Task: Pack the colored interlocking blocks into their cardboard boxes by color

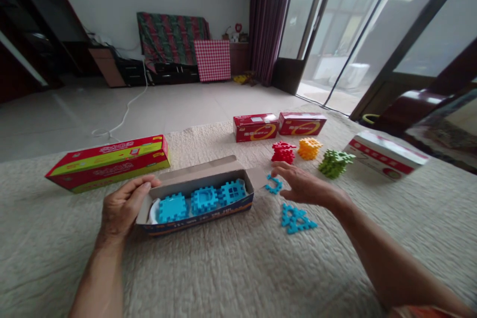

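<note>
Cream textured cover (223,273) below, left hand (122,204) clasping the left end of an open box (199,171) of blue blocks (173,207), right hand (303,184) parted wide at a curved blue piece (275,190), contact unclear.

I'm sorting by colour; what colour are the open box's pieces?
Bright blue pieces, shown in the head view.

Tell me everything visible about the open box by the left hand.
The open box is long, narrow and cardboard-looking, with a dark blue printed front and plain greyish-brown inner surfaces. Its long back flap stands raised; a short flap sticks out at the right end. Inside lie blue notched pieces, with something white at the left. It sits on the textured cover, left end held by the left hand.
</note>
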The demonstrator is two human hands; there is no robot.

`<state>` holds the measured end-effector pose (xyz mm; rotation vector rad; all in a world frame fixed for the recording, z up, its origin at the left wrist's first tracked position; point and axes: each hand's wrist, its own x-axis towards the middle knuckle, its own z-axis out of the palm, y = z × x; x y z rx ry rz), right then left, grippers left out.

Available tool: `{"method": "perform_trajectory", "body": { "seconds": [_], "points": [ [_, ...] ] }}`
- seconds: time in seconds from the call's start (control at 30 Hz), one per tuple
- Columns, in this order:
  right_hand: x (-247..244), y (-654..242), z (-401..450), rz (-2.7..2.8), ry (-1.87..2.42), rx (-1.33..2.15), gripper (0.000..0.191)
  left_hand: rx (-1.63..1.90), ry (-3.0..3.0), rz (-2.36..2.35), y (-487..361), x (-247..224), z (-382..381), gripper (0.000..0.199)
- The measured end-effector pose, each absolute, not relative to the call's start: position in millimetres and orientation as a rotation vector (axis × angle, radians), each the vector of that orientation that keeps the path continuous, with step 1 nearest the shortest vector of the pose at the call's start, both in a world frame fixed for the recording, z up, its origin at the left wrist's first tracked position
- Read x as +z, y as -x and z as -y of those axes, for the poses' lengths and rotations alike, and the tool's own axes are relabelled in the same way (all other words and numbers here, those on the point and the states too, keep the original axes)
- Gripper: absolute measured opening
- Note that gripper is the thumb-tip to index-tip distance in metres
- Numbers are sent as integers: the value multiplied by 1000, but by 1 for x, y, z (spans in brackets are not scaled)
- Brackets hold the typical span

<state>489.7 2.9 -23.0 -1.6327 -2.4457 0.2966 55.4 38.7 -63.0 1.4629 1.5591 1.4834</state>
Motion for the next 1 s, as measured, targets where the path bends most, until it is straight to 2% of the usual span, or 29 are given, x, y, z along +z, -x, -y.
{"method": "perform_trajectory", "body": {
  "seconds": [0.07, 0.13, 0.37, 0.53, 0.67, 0.8, 1.0],
  "points": [
    [-29, -490, -7, 2476, 1507, 320, 60, 1490, -1453, -1553, -56, -62, -38, 28],
    [-35, -489, -10, 2517, 1453, 370, 64, 1491, -1459, -1551, -57, -61, -38, 30],
    [-43, -489, -15, 2527, 1490, 295, 41, 1489, -1502, -1557, -61, -57, -37, 31],
    [-19, -501, -15, 2365, 1592, 12, 44, 1503, -1526, -1549, -63, -55, -38, 29],
    [14, -479, -8, 2243, 1453, -162, 43, 1514, -1558, -1539, -65, -53, -37, 26],
    [34, -422, -2, 2303, 1224, -7, 43, 1514, -1589, -1498, -66, -52, -36, 27],
    [35, -353, -8, 2429, 1035, 187, 41, 1522, -1581, -1471, -67, -52, -36, 28]
  ]
}}
